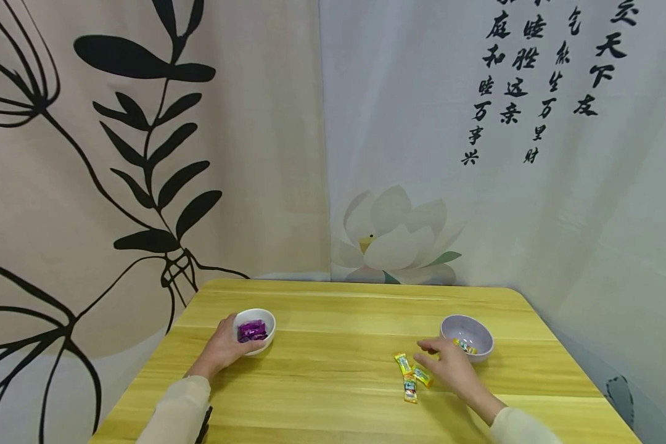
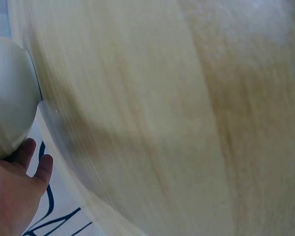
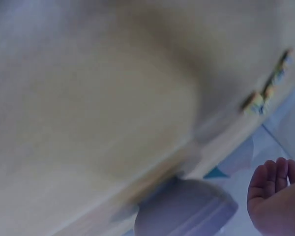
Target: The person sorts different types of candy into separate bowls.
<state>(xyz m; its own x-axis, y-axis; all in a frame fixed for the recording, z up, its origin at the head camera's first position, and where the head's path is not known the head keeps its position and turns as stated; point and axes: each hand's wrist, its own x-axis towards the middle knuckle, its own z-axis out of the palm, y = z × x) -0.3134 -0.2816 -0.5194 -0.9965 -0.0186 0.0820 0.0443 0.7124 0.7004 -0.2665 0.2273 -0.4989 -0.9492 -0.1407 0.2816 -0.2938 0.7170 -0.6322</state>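
On the left of the table, my left hand (image 1: 222, 350) holds a small white bowl (image 1: 271, 333), its thumb along the near rim and its fingers round the left side. Purple-wrapped candies (image 1: 252, 331) lie inside it. In the left wrist view, fingertips meet the underside curve of the white bowl (image 2: 12, 93). My right hand (image 1: 454, 369) hovers between some yellow-wrapped candies (image 1: 410, 388) and a lavender bowl (image 1: 477, 328), with loosely bent fingers and nothing held. Yellow wrappers (image 1: 467, 347) show inside the lavender bowl, partly covered by the hand. The right wrist view shows the right hand (image 3: 278, 196) beside that bowl.
Both bowls stand on a light wooden table (image 1: 333, 370) with rounded far corners. Close behind its far edge hangs a printed cloth backdrop (image 1: 272, 154) with dark plants, a lotus and written characters. A dark object (image 1: 204, 425) peeks out beside the left sleeve.
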